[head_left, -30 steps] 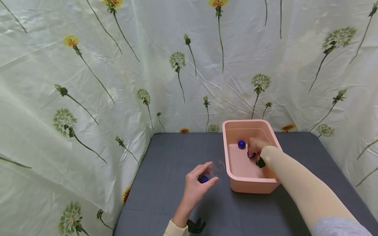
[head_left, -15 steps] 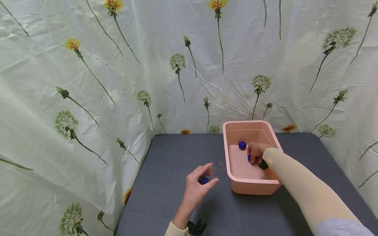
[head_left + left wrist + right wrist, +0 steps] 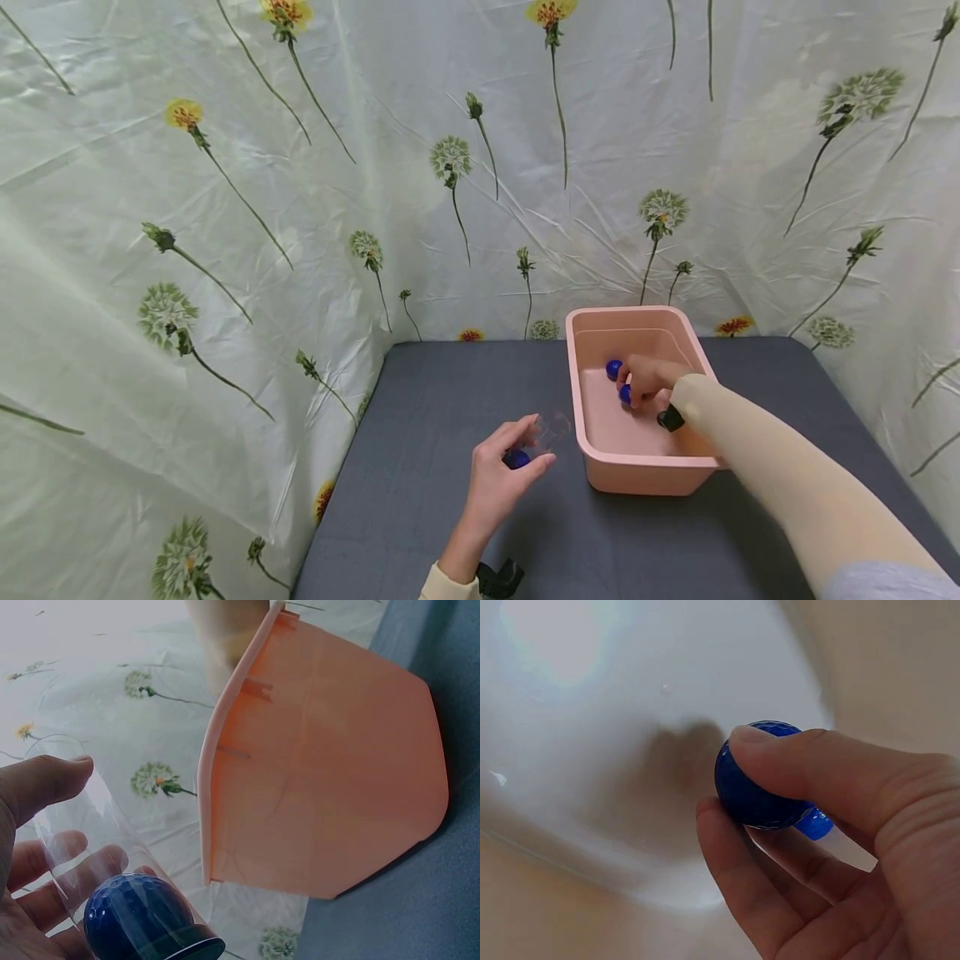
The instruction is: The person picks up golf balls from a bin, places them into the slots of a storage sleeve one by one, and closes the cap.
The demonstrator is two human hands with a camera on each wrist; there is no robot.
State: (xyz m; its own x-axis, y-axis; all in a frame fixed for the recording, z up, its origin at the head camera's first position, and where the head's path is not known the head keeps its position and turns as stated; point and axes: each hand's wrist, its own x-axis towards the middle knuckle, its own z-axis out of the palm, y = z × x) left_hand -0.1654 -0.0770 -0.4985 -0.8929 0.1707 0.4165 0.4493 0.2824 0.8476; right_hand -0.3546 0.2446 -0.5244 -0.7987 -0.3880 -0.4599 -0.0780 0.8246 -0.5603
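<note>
My left hand (image 3: 498, 475) holds a clear tube (image 3: 94, 817) over the table, left of the pink bin (image 3: 645, 479). Inside the tube, at its dark-rimmed end, sits a blue dimpled golf ball (image 3: 135, 919). Reaching down into the bin, my right hand (image 3: 651, 379) pinches another golf ball (image 3: 754, 787) between thumb and fingers. Beside it on the bin floor is one more blue ball (image 3: 613, 369), and a bit of blue (image 3: 815, 825) shows behind the held ball in the right wrist view.
The bin stands at the right of a dark grey table (image 3: 450, 392), close to the back edge. A flower-printed curtain (image 3: 337, 167) hangs behind the table and along its sides. Black straps (image 3: 498, 577) circle both wrists.
My right hand has shifted slightly left and toward the back inside the bin, bringing its ball closer to the other one. My left hand and the tube stay nearly still.
</note>
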